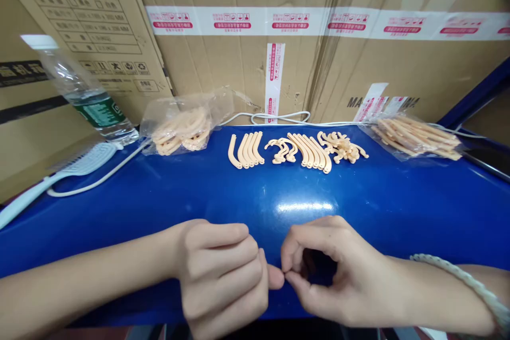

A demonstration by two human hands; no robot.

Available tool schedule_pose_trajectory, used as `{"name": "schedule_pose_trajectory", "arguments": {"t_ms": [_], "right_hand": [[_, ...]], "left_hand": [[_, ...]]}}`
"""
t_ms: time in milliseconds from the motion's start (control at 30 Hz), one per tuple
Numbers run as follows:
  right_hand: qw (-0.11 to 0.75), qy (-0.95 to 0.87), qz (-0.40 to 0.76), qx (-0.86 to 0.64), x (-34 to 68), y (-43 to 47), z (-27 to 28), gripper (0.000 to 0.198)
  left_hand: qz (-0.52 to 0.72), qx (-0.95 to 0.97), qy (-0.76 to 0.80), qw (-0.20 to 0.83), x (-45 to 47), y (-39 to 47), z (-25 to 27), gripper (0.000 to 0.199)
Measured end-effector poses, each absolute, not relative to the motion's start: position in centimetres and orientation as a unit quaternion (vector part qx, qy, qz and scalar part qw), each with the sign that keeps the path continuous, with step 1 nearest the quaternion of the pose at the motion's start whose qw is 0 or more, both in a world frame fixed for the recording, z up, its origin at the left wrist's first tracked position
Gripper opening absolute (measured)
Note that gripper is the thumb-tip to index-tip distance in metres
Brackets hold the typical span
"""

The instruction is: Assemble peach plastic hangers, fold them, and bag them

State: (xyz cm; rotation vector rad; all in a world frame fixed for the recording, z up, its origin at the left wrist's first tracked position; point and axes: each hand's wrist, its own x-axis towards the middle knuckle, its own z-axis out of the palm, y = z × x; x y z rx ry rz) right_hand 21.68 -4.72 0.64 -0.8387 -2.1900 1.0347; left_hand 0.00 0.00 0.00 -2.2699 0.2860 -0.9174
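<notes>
My left hand (223, 273) is curled into a fist at the table's front edge, its thumb poking out to the right. Thumb and forefinger of my right hand (354, 276) pinch together at the tip of that left thumb. Whatever lies between the fingers of either hand is hidden or too small to make out. Beyond the hands, cream-coloured curved strips (250, 150) with holes at their ends lie in a row. Further right come a few hooked cream pieces (283, 150), a second row of curved strips (313, 152) and a heap of small hooked pieces (343, 146).
On the blue tabletop (191, 191), a clear bag of cream rings (181, 130) stands left and a bag of straighter cream strips (416, 135) right. A water bottle (98, 109), pale blue hairbrush (85, 162), white cable (99, 183) and dark phone-like object (488, 162) lie around. Cardboard boxes (223, 69) wall the back.
</notes>
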Motion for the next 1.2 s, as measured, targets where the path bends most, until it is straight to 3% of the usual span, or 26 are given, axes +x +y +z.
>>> {"name": "schedule_pose_trajectory", "arguments": {"t_ms": [333, 533, 1200], "right_hand": [[0.331, -0.859, 0.293, -0.259, 21.8, -4.6, 0.3, 0.012], [0.302, -0.897, 0.226, -0.229, 21.9, -4.3, 0.2, 0.017], [0.322, -0.900, 0.194, -0.223, 21.4, -4.6, -1.0, 0.021]], "left_hand": [[-0.303, -0.899, 0.096, 0.302, 0.1, -0.3, 0.8, 0.026], [-0.326, -0.902, 0.094, 0.266, 0.9, -0.3, -0.4, 0.031], [-0.305, -0.917, 0.099, 0.237, 1.4, -0.7, 0.1, 0.034]]}}
